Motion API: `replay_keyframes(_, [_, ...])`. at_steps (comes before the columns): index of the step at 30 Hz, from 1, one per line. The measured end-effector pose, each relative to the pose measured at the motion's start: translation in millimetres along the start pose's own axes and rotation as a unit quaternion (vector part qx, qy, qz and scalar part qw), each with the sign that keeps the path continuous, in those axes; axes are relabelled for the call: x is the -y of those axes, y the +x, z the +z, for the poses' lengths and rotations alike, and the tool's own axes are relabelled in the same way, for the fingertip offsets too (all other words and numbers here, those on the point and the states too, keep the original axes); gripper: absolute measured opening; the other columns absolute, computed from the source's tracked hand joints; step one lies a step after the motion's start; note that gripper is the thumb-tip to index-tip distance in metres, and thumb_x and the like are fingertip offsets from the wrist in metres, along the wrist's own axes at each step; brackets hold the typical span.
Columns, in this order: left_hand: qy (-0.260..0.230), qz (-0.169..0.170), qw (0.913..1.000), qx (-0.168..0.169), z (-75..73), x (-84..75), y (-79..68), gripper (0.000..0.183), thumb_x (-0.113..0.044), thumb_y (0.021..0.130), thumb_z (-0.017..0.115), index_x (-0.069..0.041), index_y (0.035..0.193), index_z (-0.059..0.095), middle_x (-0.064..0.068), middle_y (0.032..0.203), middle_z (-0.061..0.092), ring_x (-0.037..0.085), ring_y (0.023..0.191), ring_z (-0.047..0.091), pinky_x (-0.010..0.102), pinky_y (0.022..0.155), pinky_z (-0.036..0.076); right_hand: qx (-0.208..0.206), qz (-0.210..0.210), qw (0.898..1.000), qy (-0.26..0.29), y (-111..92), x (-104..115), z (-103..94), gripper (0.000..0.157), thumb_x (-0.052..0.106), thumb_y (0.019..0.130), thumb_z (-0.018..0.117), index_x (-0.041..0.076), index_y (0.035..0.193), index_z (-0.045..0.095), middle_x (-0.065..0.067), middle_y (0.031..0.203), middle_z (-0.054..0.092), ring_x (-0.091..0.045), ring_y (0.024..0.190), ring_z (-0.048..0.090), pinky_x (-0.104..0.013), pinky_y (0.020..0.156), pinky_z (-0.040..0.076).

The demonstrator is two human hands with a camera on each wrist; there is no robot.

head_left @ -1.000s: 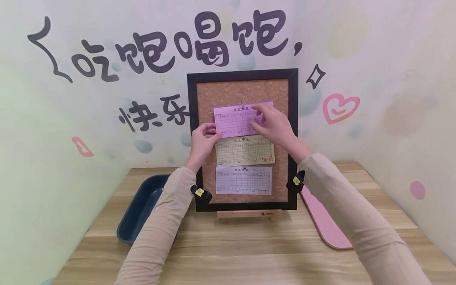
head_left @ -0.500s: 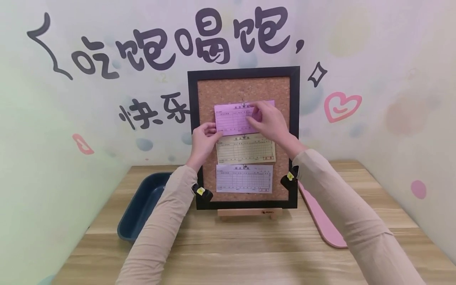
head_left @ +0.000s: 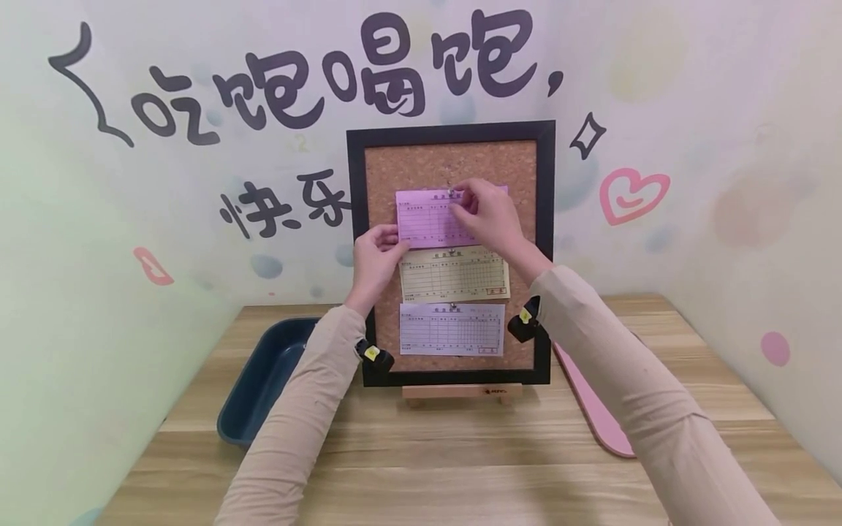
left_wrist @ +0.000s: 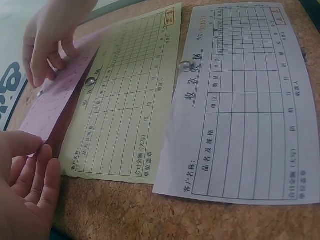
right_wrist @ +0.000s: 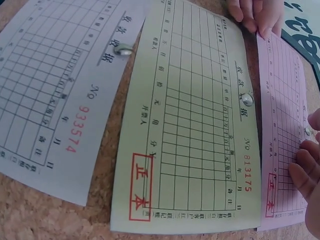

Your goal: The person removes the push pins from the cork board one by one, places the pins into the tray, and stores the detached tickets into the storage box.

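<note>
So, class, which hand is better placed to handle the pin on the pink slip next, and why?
Probably the right hand: it is close beside the pin near the top of the pink slip. The left hand is lower, pinching the slip's left edge.

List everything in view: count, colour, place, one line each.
table: one, brown wood-grain, foreground
tray: one, dark blue, table's left
pink board: one, pink, table's right
frame: one, black, centre
corkboard: one, brown, inside the frame
stand: one, light wood, under the frame
pink slip: one, pink, highest on the corkboard
yellow slip: one, pale yellow, middle
white slip: one, white, lowest
pins: at least three, silvery, on the slips
lettering: several characters, black, behind the frame
heart: one, pink, right of the frame
sleeves: two, beige, foreground
wrist cameras: two, black, on the sleeves
left hand: one, pinching the pink slip's lower left
right hand: one, at the pink slip's heading
</note>
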State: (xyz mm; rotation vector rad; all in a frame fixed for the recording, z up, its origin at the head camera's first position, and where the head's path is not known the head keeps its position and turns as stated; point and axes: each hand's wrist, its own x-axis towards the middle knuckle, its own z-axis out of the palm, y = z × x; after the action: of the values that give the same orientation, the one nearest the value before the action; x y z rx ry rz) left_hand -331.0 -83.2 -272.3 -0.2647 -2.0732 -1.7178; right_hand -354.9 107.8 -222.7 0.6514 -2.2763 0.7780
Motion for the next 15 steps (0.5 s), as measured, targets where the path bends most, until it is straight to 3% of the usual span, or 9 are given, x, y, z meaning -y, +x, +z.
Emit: replay_keyframes(15, [0.008, 0.007, 0.9999, -0.003, 0.1, -2.4, -2.4, 0.025, -0.001, 0.079, 0.066, 0.006, 0.103, 0.061, 0.020, 0.092, 0.064, 0.020, 0.079, 0.059, 0.016, 0.061, 0.048, -0.036, 0.028, 0.999, -0.025, 7.9, 1.4, 6.9, 0.018, 0.016, 0.088, 0.056, 0.004, 0.099, 0.064, -0.006, 0.076, 0.057, -0.017, 0.067, 0.049, -0.028, 0.061, 0.037])
